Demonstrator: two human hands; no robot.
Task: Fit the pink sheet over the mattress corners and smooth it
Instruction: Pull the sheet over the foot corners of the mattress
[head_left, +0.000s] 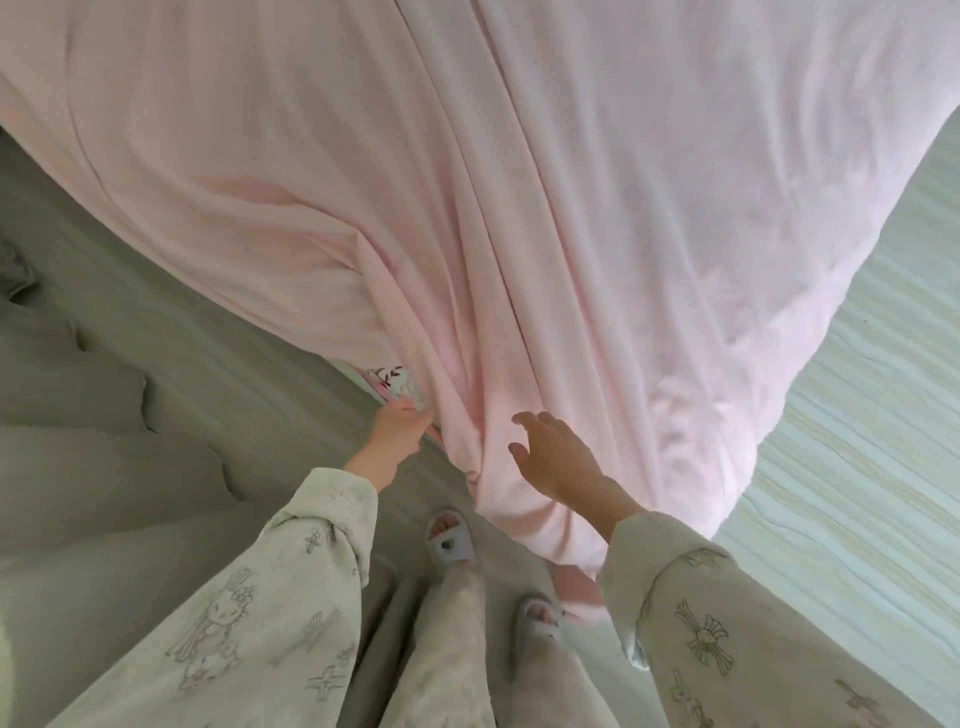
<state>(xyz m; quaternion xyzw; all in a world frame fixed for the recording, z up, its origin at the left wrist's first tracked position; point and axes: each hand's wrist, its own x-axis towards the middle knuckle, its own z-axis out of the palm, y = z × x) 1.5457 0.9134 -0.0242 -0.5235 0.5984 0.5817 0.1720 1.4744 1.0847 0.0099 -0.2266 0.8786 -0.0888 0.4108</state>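
The pink sheet (519, 182) covers the mattress and drapes in long folds over the near corner, down toward the floor. A patterned patch of the mattress (395, 379) shows under the sheet's edge at the left of the corner. My left hand (395, 431) is closed on the sheet's edge right there. My right hand (550, 457) hovers against the hanging folds with fingers spread, holding nothing.
I stand at the bed corner in slippers (451, 538) on a grey wood floor (156, 415). A lighter, brighter floor strip (857, 415) runs along the bed's right side. The sheet's lowest fold (576, 587) hangs near my right foot.
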